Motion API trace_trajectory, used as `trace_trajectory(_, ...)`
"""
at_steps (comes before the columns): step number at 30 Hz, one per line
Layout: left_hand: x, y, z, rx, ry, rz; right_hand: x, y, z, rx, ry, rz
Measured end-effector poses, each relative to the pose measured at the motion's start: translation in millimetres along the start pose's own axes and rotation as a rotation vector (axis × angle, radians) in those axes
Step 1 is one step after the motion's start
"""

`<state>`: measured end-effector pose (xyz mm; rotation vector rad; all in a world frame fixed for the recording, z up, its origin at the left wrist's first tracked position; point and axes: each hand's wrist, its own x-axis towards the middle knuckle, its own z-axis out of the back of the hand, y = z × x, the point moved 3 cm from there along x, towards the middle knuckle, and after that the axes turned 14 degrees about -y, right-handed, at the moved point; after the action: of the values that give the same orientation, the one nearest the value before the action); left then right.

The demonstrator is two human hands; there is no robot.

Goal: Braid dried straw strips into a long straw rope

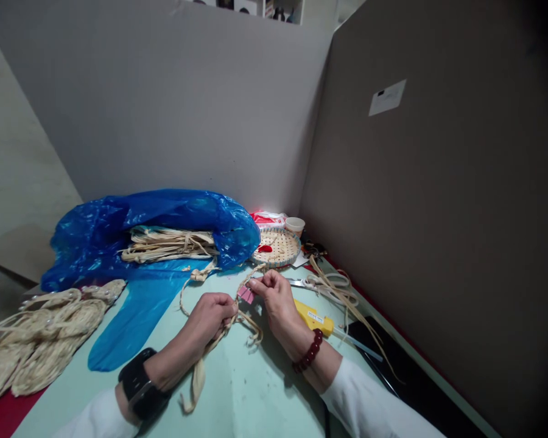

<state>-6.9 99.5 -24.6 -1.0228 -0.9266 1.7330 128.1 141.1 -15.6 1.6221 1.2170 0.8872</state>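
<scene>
Pale-green table (265, 398); our left hand (210, 315) pinched fibre braid (243, 282), our right hand (279, 304) narrowed near pink clip (245, 295), grip unclear; clip slipping risked loosened twists.

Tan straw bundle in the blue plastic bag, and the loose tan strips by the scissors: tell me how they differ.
The tan straw bundle is packed together and mostly straight; the loose tan strips are bent and spread apart. The bundle lies in the mouth of the blue plastic bag; the loose strips lie outside it, by the scissors. Both are pale and thin-stranded.
</scene>
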Motion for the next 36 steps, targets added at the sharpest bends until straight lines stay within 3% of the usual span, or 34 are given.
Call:
trace_trajectory(10, -6.8, -4.5, -13.3, 0.009, 0.038, -0.034, -5.0, -3.1, -2.2, -0.114, 0.053, 0.033)
trace_trajectory(16, -21.7, 0.7, -0.7, -0.095, 0.04, -0.012, -9.7, -2.4, 2.4, -0.339, 0.255, 0.007)
trace_trajectory(22, -43.3, 6.3, 12.4, -0.184, 0.09, 0.087, -21.0, 16.0, 2.5, -0.539, 0.419, 0.092)
trace_trajectory(30, -45.0, 9.8, 9.9, -0.305, 0.175, 0.135, -46.2, 51.8, 23.3, -0.669, 0.296, 0.311)
trace_trajectory(32, -46.7, 7.5, 9.0, -0.32, 0.187, 0.133, -54.3, 46.4, 24.6, -0.665, 0.402, 0.238)
trace_trajectory(36, -50.1, 3.9, 9.1, -0.311, 0.222, 0.102, -64.3, 21.6, 23.8, -0.508, 0.643, -0.102)
